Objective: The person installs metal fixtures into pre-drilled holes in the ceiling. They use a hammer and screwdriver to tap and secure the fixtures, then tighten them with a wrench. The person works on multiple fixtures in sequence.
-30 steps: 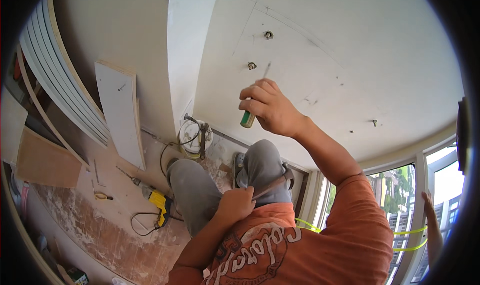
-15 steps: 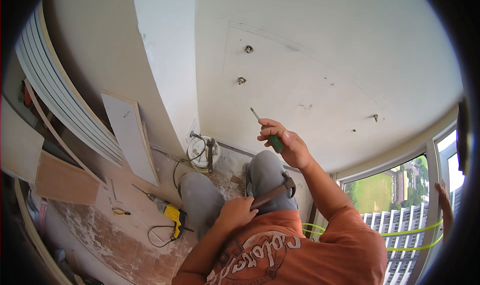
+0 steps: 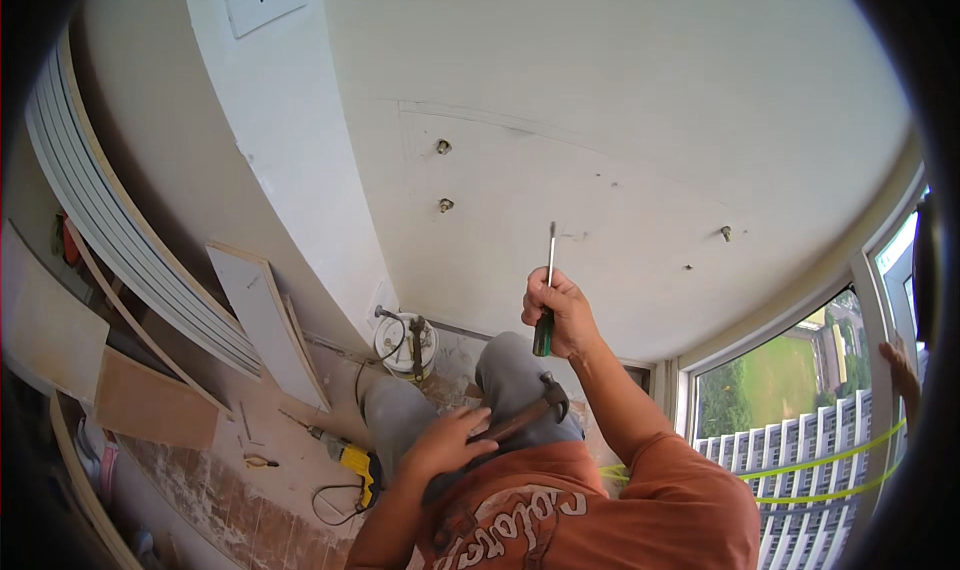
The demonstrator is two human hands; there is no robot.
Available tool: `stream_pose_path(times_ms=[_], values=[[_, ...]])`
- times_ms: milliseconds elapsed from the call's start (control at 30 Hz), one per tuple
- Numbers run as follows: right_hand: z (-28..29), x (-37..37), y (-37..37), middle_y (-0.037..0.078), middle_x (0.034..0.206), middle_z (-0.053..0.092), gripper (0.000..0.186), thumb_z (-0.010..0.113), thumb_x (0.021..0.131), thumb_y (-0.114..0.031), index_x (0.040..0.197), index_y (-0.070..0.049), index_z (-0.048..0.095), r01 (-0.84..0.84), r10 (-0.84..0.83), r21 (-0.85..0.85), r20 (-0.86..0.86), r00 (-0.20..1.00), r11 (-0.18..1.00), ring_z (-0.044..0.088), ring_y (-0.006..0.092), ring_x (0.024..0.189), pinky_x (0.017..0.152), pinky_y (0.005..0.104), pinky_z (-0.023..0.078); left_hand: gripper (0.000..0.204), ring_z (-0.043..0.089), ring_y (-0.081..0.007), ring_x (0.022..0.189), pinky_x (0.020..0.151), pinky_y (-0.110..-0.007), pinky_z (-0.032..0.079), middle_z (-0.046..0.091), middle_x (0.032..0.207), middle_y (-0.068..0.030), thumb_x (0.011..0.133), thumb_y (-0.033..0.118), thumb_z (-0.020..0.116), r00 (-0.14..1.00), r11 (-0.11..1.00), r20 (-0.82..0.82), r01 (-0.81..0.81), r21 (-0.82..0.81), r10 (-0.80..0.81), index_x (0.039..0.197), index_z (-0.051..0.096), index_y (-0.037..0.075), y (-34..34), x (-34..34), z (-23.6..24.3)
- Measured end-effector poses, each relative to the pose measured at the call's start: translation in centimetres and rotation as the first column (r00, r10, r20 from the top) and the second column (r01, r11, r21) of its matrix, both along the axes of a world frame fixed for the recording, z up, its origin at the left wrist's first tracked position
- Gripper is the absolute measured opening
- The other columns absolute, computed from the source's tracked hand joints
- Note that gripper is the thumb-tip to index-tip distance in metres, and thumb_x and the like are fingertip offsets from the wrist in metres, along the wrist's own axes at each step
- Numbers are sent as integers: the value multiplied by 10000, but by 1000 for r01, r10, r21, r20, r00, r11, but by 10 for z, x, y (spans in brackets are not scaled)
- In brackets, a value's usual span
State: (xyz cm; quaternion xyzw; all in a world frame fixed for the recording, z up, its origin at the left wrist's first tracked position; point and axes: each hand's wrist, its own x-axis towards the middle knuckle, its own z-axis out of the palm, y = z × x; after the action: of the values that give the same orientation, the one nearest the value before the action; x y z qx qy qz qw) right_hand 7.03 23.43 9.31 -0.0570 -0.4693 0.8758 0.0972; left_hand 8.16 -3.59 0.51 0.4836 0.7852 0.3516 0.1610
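Observation:
My right hand (image 3: 563, 312) is closed around the dark green handle of a screwdriver (image 3: 551, 252), whose metal shaft points up in front of the white wall. Across my thigh lies a claw hammer (image 3: 530, 418), its head toward my right side. My left hand (image 3: 450, 444) rests on my lap at the end of the hammer's handle, with fingers loosened and stretched apart. It touches the handle without wrapping round it. Three metal fittings stick out of the wall: an upper left fitting (image 3: 443, 146), one below it (image 3: 445, 206) and a right one (image 3: 727, 234).
A white bucket (image 3: 427, 354) with tools stands by the wall corner. On the floor at left lie a yellow power drill (image 3: 357, 459) and pliers (image 3: 262, 461). Boards (image 3: 262, 315) lean on the left wall. Another person's hand (image 3: 898, 365) shows near the window.
My view has tilted up and left, bringing a wall socket into sight. The screwdriver has turned from slanting left to nearly upright. My left hand's fingers have loosened from the hammer handle.

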Motion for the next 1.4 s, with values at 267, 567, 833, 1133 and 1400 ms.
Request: stream_pose_path(times_ms=[267, 567, 833, 1133, 1400], values=[[72, 29, 58, 0, 619, 466, 176, 605, 965, -215, 995, -49, 656, 90, -47, 138, -292, 955, 986, 400, 115, 490, 478, 264, 330, 211, 551, -148, 533, 528, -259, 430, 642, 685, -101, 843, 59, 676, 961, 761, 28, -237, 604, 277, 1016, 694, -60, -53, -28, 213], [59, 19, 6, 2, 621, 457, 273, 592, 979, -222, 1094, 26, 584, 135, -149, 187, 62, 987, 973, 413, 111, 502, 476, 272, 362, 147, 624, -317, 621, 552, -384, 472, 659, 712, -150, 914, 153, 589, 984, 764, -60, -93, 639, 169, 980, 670, 50, 45, -25, 238], [35, 2, 0, 29, 848, 547, 400, 556, 941, -82, 1323, -12, 463, 61, -117, 208, 270, 956, 976, 529, 122, 672, 565, 282, 471, 252, 632, -268, 672, 617, -344, 497, 680, 802, -156, 915, 126, 619, 961, 880, 254, -215, 424, 112, 1133, 655, 5, 11, -20, 134], [67, -15, -15, 50, 844, 567, 344, 533, 948, -102, 1275, -9, 472, 46, -52, 49, 141, 989, 998, 518, 136, 631, 558, 275, 460, 141, 567, -200, 565, 547, -306, 451, 626, 712, -119, 873, 126, 651, 879, 461, 228, -422, 780, 419, 918, 657, -8, -40, 8, 241], [74, -43, -31, 82, 901, 566, 427, 495, 1003, -147, 1366, 46, 377, -73, 8, 265, 238, 971, 961, 550, 128, 681, 569, 256, 475, 230, 644, -308, 722, 654, -420, 490, 633, 738, -112, 892, 246, 664, 974, 914, 219, -141, 382, 59, 994, 616, 46, -29, -23, 128]])
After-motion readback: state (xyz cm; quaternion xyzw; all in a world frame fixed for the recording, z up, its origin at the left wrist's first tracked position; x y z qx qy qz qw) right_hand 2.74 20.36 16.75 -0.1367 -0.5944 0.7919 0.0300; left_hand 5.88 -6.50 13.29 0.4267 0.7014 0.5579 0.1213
